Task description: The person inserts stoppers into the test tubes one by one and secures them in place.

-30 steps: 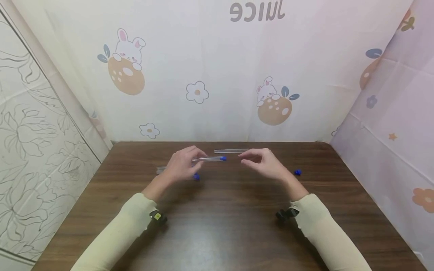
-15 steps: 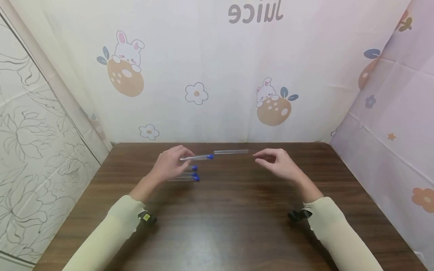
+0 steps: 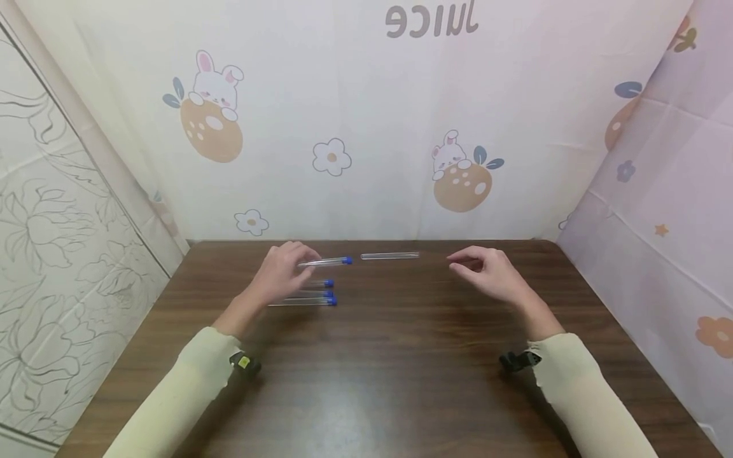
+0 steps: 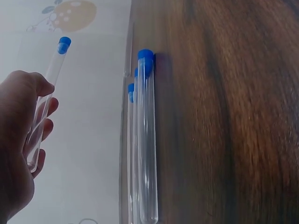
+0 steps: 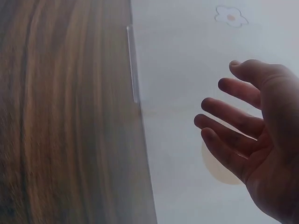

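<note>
In the head view my left hand [image 3: 277,273] holds a clear test tube [image 3: 331,261] with a blue stopper at its right end. The left wrist view shows the thumb on one side of this tube and the fingers curled behind it. Below that hand, 3 stoppered test tubes [image 4: 148,140] lie side by side on the table, their left ends partly hidden by the hand in the head view. An unstoppered test tube [image 3: 390,256] lies near the far edge, between the hands. My right hand [image 3: 491,273] hovers to its right, fingers loosely bent, holding nothing.
The dark wooden table [image 3: 372,356] ends at a pale printed curtain [image 3: 366,114] along the back. More printed cloth [image 3: 658,210] hangs at the right, and a flower-patterned panel [image 3: 63,235] stands at the left.
My left hand has drawn back left with the stoppered tube. My right hand has moved right, away from the unstoppered tube, and a loose blue stopper seen earlier there is now hidden.
</note>
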Tool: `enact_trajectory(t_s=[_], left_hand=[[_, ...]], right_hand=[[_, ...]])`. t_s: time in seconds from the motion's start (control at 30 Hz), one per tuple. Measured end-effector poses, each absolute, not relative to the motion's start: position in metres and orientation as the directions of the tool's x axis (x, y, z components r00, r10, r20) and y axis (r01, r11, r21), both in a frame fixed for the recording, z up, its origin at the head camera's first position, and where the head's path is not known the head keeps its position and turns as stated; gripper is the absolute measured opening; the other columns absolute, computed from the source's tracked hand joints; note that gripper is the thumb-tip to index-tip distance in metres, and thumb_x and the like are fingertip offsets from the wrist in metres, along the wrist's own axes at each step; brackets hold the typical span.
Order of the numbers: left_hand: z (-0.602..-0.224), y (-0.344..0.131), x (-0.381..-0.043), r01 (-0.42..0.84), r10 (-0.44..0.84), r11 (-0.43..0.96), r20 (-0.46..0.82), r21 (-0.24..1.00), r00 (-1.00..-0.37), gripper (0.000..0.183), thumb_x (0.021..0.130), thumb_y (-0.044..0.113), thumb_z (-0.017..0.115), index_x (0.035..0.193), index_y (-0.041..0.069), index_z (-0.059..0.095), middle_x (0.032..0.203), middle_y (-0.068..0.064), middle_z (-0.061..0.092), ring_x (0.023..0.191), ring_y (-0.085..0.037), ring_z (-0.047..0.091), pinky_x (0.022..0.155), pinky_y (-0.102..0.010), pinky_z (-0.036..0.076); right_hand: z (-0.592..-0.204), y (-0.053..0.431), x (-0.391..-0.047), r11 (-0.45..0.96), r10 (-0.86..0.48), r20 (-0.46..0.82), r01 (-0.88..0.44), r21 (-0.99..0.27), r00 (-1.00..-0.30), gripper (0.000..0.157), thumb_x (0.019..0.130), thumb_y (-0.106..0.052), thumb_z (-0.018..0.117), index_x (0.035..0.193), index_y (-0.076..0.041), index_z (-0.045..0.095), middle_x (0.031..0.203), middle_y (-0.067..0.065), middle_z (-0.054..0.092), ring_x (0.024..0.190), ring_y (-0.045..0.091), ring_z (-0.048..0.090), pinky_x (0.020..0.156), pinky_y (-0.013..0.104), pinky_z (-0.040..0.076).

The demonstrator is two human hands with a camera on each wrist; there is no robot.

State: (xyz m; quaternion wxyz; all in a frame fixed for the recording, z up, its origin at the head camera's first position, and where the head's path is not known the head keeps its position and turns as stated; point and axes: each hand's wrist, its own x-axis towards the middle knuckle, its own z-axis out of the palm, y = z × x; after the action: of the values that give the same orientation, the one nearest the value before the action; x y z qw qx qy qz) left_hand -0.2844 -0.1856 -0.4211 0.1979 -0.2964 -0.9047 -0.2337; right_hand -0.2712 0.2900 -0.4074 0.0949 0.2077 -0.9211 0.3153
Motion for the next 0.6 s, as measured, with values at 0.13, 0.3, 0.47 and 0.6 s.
enact_trajectory(t_s=[0.13,0.3,0.47,0.6], left_hand=[[-0.422,-0.189,-0.288,0.615,0.431,0.721,0.489,0.32,-0.759,0.018,0.098,0.01,0.079,0.116,0.006,0.079,0.114,-0.013,0.082,0.11,-0.035,0.075,0.092,-0.056,0.056],[-0.422,-0.194,-0.291,0.586,0.399,0.732,0.479,0.347,-0.782,0.019,0.097,0.008,0.079,0.116,0.004,0.079,0.115,-0.014,0.08,0.112,-0.036,0.074,0.095,-0.058,0.056],[-0.421,-0.196,-0.293,0.574,0.387,0.734,0.471,0.362,-0.793,0.018,0.098,0.01,0.079,0.116,0.005,0.08,0.115,-0.015,0.079,0.113,-0.038,0.072,0.099,-0.06,0.055],[-0.421,-0.197,-0.296,0.566,0.38,0.736,0.465,0.371,-0.8,0.019,0.099,0.011,0.079,0.116,0.006,0.08,0.116,-0.015,0.08,0.113,-0.038,0.072,0.098,-0.059,0.053]], right_hand=[[-0.406,0.298,-0.272,0.736,-0.304,0.337,-0.445,-0.511,-0.891,0.018,0.106,-0.019,0.079,0.121,-0.012,0.086,0.117,0.01,0.087,0.1,0.009,0.077,0.089,0.043,0.069],[-0.402,0.306,-0.273,0.75,-0.285,0.335,-0.427,-0.506,-0.898,0.019,0.107,-0.019,0.078,0.123,-0.011,0.085,0.122,0.014,0.086,0.104,0.026,0.082,0.09,0.048,0.069],[-0.399,0.313,-0.275,0.76,-0.297,0.309,-0.42,-0.496,-0.903,0.023,0.108,-0.02,0.076,0.126,-0.006,0.083,0.126,0.019,0.084,0.109,0.041,0.083,0.094,0.06,0.067],[-0.393,0.318,-0.275,0.774,-0.294,0.263,-0.391,-0.499,-0.919,0.029,0.108,-0.022,0.077,0.132,-0.005,0.08,0.13,0.023,0.082,0.111,0.042,0.082,0.097,0.063,0.066]])
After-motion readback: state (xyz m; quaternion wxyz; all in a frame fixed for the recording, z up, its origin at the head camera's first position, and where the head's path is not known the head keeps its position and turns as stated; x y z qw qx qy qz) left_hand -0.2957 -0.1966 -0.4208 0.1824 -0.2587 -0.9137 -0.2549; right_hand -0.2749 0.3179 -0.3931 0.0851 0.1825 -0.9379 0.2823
